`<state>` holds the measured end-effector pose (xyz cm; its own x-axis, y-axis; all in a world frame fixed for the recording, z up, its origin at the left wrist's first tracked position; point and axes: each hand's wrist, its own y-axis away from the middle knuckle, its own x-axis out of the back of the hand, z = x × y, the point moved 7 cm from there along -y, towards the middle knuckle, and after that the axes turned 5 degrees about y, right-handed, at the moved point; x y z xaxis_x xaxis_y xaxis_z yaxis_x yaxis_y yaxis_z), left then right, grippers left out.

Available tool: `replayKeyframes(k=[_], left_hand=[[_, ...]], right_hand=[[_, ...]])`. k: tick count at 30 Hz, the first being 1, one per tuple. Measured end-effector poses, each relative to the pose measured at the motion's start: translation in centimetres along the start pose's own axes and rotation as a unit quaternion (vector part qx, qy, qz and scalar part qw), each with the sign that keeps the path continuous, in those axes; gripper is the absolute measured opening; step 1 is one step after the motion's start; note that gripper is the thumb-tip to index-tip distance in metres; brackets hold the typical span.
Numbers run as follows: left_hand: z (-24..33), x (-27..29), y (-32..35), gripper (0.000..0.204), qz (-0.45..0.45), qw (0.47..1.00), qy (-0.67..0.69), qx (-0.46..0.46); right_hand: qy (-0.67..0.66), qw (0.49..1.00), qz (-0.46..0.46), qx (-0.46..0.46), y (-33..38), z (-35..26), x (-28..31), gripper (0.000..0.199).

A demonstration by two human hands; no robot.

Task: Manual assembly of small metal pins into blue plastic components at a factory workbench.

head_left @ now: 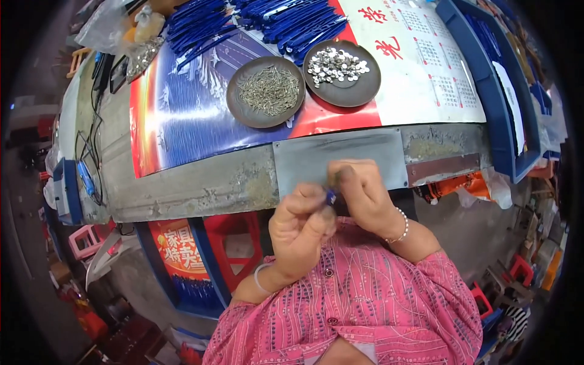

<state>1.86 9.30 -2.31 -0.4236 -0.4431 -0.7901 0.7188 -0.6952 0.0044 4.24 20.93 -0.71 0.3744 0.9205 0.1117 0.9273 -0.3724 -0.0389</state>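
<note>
The left hand (301, 225), at the centre of the frame, has its thumb and forefinger pinched about a small blue piece (331, 198). The right hand (362, 191), just beside it, has curled fingers with the thumb close to the forefinger; blur there means I cannot tell whether they grip the same piece or something smaller. The piece in the fingers seems only part-way through its handling, since both hands are gathered at it.

Behind them, a grey plate (304, 161) lies at the table edge. Further up, left of centre, a brown dish (252, 118) holds a thick heap of thin metal pins (271, 90); the dark dish (350, 96) just to its right holds shiny discs (337, 64). Neither supply looks close to used up.

At the top of the frame lie bundles of blue strips (304, 24), with more blue pieces in a blue tray (508, 140) at upper right and a blue crate (213, 267) at lower left. Plenty appears left, though which are finished does not show.
</note>
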Motion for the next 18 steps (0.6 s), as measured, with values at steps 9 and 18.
replayKeyframes(k=[9, 18], left_hand=[[-0.5, -0.6, -0.2, 0.018, 0.028, 0.997, -0.045, 0.060], [-0.4, -2.0, -5.4, 0.018, -0.093, 0.919, -0.352, 0.151]], right_hand=[[0.190, 0.965, 0.001, 0.181, 1.1, -2.4, 1.8, 0.030], [0.179, 0.964, 0.162, 0.114, 4.0, -0.2, 11.0, 0.042]])
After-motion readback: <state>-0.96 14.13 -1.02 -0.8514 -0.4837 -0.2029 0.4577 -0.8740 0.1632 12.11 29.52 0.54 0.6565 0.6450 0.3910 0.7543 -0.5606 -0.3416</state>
